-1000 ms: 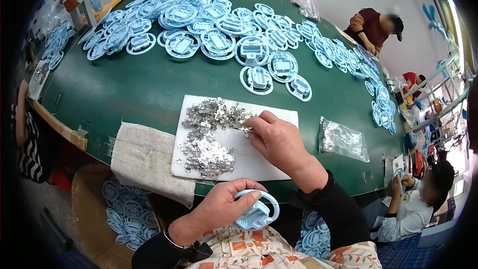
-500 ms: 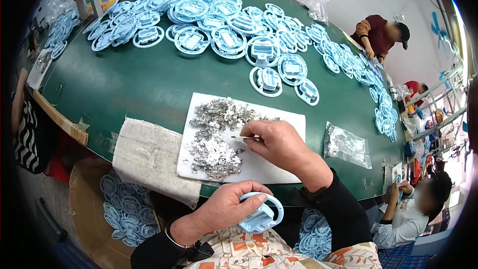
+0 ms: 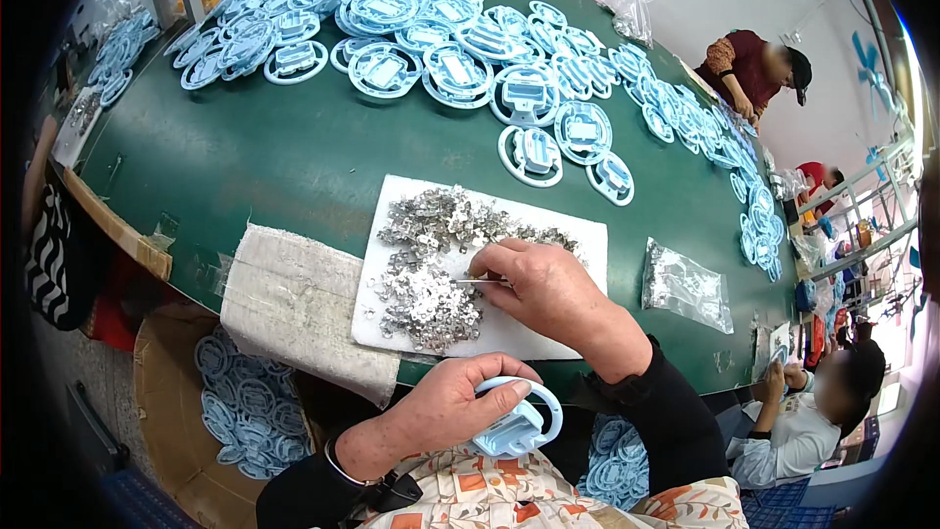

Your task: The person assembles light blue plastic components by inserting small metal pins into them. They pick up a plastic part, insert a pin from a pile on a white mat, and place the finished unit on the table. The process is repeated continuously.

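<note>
My left hand (image 3: 443, 402) is closed around a light-blue plastic steering-wheel-shaped part (image 3: 511, 431), held tilted in front of my lap below the table edge. The thumb presses on its rim. Over a white foam board (image 3: 524, 333), my right hand (image 3: 553, 292) pinches thin metal tweezers (image 3: 478, 281) between thumb and fingers, the tip pointing left. That tip is over the small shiny metal clips (image 3: 423, 306), which lie heaped on the board's left half and along its far side. Whether a clip sits in the tip is too small to tell.
Many similar blue parts (image 3: 455, 76) cover the green table's far side. A grey cloth pad (image 3: 294, 294) adjoins the board; a clear bag of metal bits (image 3: 685, 286) lies right. A cardboard box of blue parts (image 3: 166, 402) stands below. Co-workers (image 3: 749, 73) sit along the right.
The view has shifted slightly. My right hand and the tweezers have moved a little nearer over the clips. The left hand keeps its grip on the blue part.
</note>
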`<state>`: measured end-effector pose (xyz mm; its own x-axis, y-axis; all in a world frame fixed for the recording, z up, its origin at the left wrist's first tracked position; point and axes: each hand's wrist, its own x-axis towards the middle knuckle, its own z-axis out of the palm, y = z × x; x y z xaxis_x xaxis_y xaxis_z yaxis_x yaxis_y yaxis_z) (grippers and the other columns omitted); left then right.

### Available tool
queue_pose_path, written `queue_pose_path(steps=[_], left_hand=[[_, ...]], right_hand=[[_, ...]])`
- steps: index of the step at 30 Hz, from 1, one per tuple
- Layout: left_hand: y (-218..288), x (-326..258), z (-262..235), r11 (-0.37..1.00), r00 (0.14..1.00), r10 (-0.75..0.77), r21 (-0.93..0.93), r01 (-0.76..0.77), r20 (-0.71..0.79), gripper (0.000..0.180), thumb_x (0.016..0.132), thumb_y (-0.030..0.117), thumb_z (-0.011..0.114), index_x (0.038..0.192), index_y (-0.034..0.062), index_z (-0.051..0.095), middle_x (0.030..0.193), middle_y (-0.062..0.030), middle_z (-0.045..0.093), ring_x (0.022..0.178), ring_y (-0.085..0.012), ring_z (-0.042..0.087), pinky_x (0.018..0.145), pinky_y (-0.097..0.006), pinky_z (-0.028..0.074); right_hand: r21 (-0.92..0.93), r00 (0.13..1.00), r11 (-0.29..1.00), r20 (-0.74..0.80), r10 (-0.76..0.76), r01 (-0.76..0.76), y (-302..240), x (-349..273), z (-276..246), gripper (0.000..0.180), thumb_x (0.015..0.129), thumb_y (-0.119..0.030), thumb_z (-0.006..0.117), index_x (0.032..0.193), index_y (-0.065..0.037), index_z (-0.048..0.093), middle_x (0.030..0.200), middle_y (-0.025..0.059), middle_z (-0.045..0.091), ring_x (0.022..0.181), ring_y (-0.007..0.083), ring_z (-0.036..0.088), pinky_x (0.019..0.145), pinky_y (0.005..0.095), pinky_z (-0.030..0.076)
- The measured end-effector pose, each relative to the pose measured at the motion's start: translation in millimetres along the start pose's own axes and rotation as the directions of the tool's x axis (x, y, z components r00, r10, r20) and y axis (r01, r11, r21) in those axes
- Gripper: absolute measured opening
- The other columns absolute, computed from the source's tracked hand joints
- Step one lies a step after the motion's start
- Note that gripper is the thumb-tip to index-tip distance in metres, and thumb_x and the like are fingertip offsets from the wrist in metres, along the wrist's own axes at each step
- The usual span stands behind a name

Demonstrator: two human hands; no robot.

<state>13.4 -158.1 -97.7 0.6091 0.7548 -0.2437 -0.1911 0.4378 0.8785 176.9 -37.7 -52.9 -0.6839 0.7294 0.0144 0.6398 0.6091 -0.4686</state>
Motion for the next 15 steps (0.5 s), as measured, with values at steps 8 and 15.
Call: queue_pose_path(steps=[8,15], left_hand=[[3,1,-1,0.999,0.999,-0.04,-0.014,0.04,0.017,0.026,0.104,0.021,0.059,0.118,-0.0003,0.066,0.103,-0.0037,0.071,0.093,-0.0061,0.063,0.084,-0.024,0.053],[3,1,1,0.997,0.997,-0.003,-0.083,-0.003,-0.071,0.029,0.108,0.023,0.051,0.116,0.0004,0.067,0.095,-0.0009,0.067,0.083,-0.0037,0.058,0.075,-0.02,0.049]], right_hand=[[0.113,0.988,0.985,-0.077,0.136,-0.127,13,3,1,0.011,0.087,-0.011,0.067,0.094,-0.002,0.066,0.081,0.0174,0.069,0.077,0.0373,0.067,0.068,0.0446,0.053],[0.305,0.956,0.911,0.0,0.292,-0.278,12,-2,-7,0.014,0.093,-0.015,0.068,0.094,-0.001,0.067,0.075,0.0142,0.065,0.065,0.0227,0.06,0.062,0.0362,0.048]])
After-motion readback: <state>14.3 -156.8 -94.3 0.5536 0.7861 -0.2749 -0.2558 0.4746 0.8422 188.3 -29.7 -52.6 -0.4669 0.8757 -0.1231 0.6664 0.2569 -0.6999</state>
